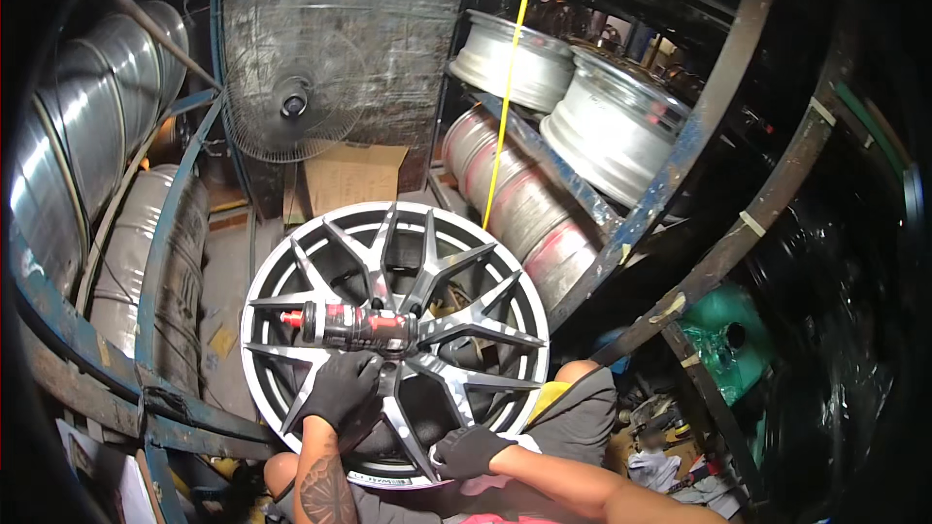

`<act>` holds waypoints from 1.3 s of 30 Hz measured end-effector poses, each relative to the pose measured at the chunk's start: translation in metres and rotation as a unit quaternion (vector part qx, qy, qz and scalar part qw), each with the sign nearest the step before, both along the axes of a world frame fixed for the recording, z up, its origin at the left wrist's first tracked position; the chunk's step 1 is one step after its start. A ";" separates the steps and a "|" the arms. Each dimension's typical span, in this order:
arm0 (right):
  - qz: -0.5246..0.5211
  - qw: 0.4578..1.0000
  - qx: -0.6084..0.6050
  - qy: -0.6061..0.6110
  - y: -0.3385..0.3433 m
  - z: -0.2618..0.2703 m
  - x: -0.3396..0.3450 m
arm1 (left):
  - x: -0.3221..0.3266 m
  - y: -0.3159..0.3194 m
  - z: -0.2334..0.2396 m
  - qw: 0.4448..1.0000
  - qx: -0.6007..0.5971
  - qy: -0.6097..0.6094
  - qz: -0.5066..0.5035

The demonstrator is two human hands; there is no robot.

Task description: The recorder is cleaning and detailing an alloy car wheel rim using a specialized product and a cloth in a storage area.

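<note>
A multi-spoke alloy wheel rim (473, 377), dark with bright spoke faces, lies face up at the person's lap. Across its hub rests a black bottle (360, 327) with a red nozzle pointing left. My left hand (342, 387), in a black glove, is on the spokes just below the bottle; its fingers are partly hidden, so its grip is unclear. My right hand (470, 453), also gloved in black, is closed at the lower edge of the rim, with some white material showing beside it. A label with writing (382, 480) is on the rim's near edge.
A pedestal-type fan (293, 106) stands ahead before a worn board, beside a cardboard box (357, 173). Metal racks (641, 211) hold more wheel rims (611, 127) on both sides. A yellow cord (502, 124) hangs down behind the wheel. Tools and cloths (655, 469) lie at lower right.
</note>
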State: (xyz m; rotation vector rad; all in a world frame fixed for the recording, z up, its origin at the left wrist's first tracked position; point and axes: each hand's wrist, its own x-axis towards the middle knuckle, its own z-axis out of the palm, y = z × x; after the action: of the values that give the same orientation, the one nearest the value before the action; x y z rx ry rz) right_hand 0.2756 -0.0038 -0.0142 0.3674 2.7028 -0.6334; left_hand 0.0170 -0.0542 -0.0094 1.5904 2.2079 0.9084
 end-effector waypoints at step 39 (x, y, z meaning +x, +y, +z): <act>-0.026 0.993 -0.014 0.116 0.005 -0.002 0.007 | -0.007 0.008 0.007 0.991 -0.132 -0.022 -0.014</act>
State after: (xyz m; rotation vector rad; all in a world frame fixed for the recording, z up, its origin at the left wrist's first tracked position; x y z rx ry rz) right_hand 0.2828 0.0012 -0.0164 0.3801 2.9080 -0.7729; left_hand 0.0096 -0.0465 -0.0024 1.4602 2.1637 0.6074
